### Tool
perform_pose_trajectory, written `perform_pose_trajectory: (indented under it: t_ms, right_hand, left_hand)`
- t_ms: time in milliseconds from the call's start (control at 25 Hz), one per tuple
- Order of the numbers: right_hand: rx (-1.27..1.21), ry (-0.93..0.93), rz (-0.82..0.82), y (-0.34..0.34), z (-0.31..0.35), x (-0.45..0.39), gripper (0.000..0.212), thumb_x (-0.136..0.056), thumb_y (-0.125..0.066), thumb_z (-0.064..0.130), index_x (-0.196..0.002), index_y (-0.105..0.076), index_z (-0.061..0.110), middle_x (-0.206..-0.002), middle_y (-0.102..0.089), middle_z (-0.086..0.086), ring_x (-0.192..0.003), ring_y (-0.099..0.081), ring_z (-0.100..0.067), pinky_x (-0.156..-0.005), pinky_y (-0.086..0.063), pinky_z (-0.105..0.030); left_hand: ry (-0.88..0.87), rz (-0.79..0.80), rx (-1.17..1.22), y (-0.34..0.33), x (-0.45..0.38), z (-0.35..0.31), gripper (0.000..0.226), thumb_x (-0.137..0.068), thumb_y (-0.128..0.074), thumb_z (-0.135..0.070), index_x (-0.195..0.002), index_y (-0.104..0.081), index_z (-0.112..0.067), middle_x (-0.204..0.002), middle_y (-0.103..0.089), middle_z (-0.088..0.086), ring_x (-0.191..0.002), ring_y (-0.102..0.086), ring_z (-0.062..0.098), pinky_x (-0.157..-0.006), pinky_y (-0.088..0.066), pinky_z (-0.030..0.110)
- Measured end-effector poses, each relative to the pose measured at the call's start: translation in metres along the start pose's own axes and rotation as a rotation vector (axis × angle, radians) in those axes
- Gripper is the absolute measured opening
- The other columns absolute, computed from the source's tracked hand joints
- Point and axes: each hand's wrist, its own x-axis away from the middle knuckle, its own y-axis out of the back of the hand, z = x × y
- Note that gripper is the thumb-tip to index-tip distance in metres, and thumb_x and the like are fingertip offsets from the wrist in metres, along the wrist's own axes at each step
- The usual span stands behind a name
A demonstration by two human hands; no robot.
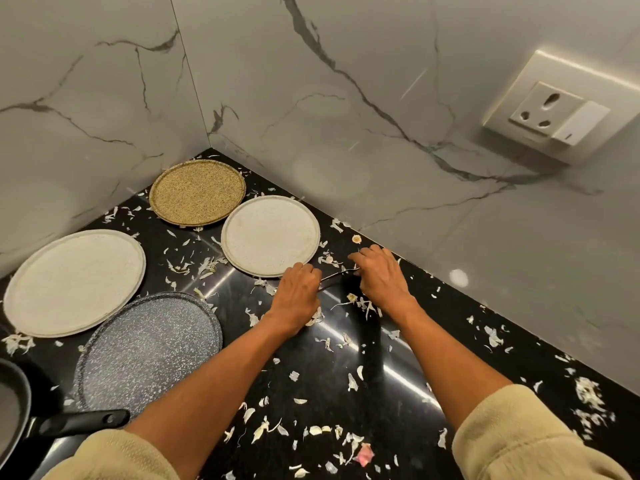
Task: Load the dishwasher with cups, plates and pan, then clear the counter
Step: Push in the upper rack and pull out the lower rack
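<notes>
Both hands are low over the black counter (398, 403), near the back wall. My left hand (298, 289) and my right hand (381, 271) have curled fingers. A thin pale strip (337, 273) runs between them, and each hand pinches one end; I cannot tell what it is. Dry pale peels (363, 304) litter the counter around both hands. Four plates lie flat: a tan plate (197, 192) in the corner, a small white plate (270, 235) touching my left hand's knuckles, a large white plate (74, 282) at left, and a grey speckled plate (149, 348). A black pan (14, 407) sits at bottom left.
Marble walls meet in a corner behind the plates. A wall socket (547, 109) is on the right wall. The pan's handle (83, 422) points right, toward my left sleeve. More peels (588, 393) lie along the right wall.
</notes>
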Motion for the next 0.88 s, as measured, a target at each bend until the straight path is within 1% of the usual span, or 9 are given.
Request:
perform_pose_trajectory:
  t_ms: [80,200,280,360,480,560,720,800,880]
  right_hand:
    - [-0.012,-0.008,-0.013,0.007,-0.001,0.013,0.032,-0.081,-0.076,0.005,-0.111,-0.073,0.016,-0.097,-0.068,-0.002,-0.094,-0.057,-0.024,-0.079,-0.042,-0.035]
    - [-0.063,-0.013,-0.105,0.018,0.005,0.039,0.016,-0.082,-0.08,0.01,-0.096,-0.077,0.017,-0.088,-0.064,0.0,-0.086,-0.053,-0.022,-0.072,-0.044,-0.035]
    - [-0.106,-0.004,-0.166,0.024,0.015,0.059,0.015,-0.081,-0.081,0.009,-0.094,-0.078,0.016,-0.086,-0.061,0.001,-0.084,-0.054,-0.021,-0.067,-0.048,-0.036]
    - [-0.152,0.005,-0.211,0.028,0.028,0.08,0.017,-0.079,-0.081,0.006,-0.093,-0.078,0.016,-0.084,-0.059,0.001,-0.081,-0.055,-0.02,-0.06,-0.048,-0.035]
    - [-0.196,0.053,-0.282,0.035,0.046,0.13,0.015,-0.076,-0.084,0.006,-0.087,-0.078,0.016,-0.082,-0.063,0.002,-0.077,-0.057,-0.019,-0.049,-0.049,-0.034]
    - [-0.196,0.096,-0.312,0.039,0.055,0.17,0.014,-0.075,-0.085,0.004,-0.082,-0.076,0.014,-0.079,-0.066,0.002,-0.074,-0.058,-0.019,-0.046,-0.052,-0.036]
    - [-0.202,0.133,-0.382,0.032,0.073,0.253,0.012,-0.076,-0.083,0.007,-0.076,-0.074,0.014,-0.079,-0.066,0.001,-0.076,-0.058,-0.019,-0.047,-0.052,-0.035]
    - [-0.205,0.154,-0.406,0.024,0.083,0.303,0.011,-0.076,-0.082,0.008,-0.075,-0.073,0.014,-0.079,-0.067,0.001,-0.077,-0.059,-0.021,-0.05,-0.053,-0.036]
    - [-0.212,0.171,-0.433,0.019,0.095,0.349,0.007,-0.08,-0.078,0.008,-0.079,-0.074,0.013,-0.081,-0.068,0.0,-0.079,-0.06,-0.023,-0.055,-0.054,-0.036]
  left_hand:
    - [-0.048,-0.05,0.007,0.01,0.007,-0.004,0.036,-0.046,-0.07,0.017,-0.062,-0.05,-0.008,-0.061,-0.049,0.01,-0.057,-0.046,0.027,-0.056,-0.025,0.032]
    - [-0.081,-0.117,0.029,0.025,0.031,-0.01,0.034,-0.051,-0.066,0.019,-0.067,-0.053,-0.007,-0.065,-0.049,0.009,-0.06,-0.046,0.025,-0.056,-0.028,0.033]
    - [-0.072,-0.16,0.025,0.034,0.052,-0.01,0.033,-0.056,-0.063,0.022,-0.071,-0.056,-0.007,-0.068,-0.051,0.008,-0.063,-0.046,0.023,-0.057,-0.033,0.033]
    - [-0.054,-0.18,0.01,0.041,0.073,-0.007,0.034,-0.059,-0.062,0.023,-0.073,-0.059,-0.008,-0.07,-0.054,0.007,-0.066,-0.047,0.021,-0.057,-0.037,0.032]
    - [-0.029,-0.2,0.005,0.054,0.118,-0.012,0.036,-0.059,-0.065,0.024,-0.074,-0.062,-0.009,-0.071,-0.056,0.004,-0.068,-0.044,0.015,-0.058,-0.033,0.026]
    - [0.001,-0.201,0.007,0.059,0.155,-0.024,0.035,-0.059,-0.068,0.023,-0.075,-0.064,-0.009,-0.072,-0.057,0.003,-0.068,-0.046,0.015,-0.057,-0.034,0.025]
    - [0.037,-0.224,0.003,0.068,0.237,-0.061,0.032,-0.06,-0.069,0.02,-0.073,-0.065,-0.01,-0.07,-0.055,0.004,-0.066,-0.051,0.021,-0.055,-0.032,0.026]
    - [0.027,-0.214,-0.004,0.068,0.282,-0.078,0.033,-0.058,-0.071,0.017,-0.074,-0.067,-0.011,-0.072,-0.057,0.004,-0.069,-0.055,0.025,-0.055,-0.039,0.029]
    - [0.013,-0.209,-0.008,0.066,0.327,-0.092,0.032,-0.057,-0.073,0.016,-0.074,-0.068,-0.01,-0.072,-0.057,0.004,-0.07,-0.055,0.026,-0.058,-0.043,0.03]
